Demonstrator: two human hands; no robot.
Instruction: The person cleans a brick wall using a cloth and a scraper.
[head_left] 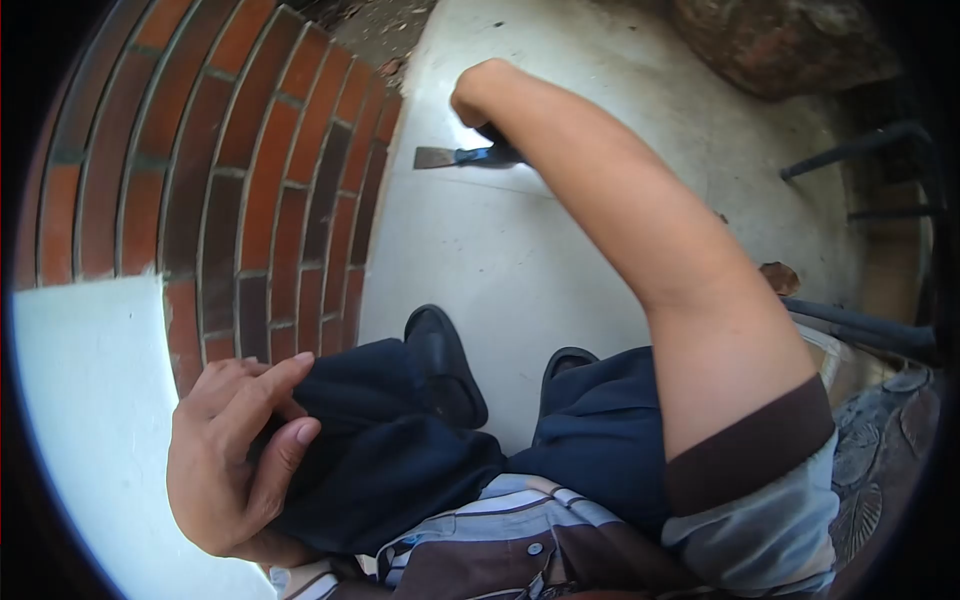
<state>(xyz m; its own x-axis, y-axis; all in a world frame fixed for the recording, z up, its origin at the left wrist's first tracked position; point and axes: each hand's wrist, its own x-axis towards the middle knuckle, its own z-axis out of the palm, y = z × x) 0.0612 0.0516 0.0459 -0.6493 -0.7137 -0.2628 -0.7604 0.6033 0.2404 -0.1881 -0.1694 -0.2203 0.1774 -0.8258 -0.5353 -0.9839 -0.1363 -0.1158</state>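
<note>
The brick wall [250, 180] stands at the left. Near me my left hand [235, 460] rests on my dark trousers [400, 450], fingers loosely bent, holding nothing. My two black shoes [445, 365] stand on the concrete floor [480, 260]. Far ahead lies one scraper [455, 156], crosswise, its blade pointing left and just short of the bricks. My right hand [480, 95] is fisted round its handle
</note>
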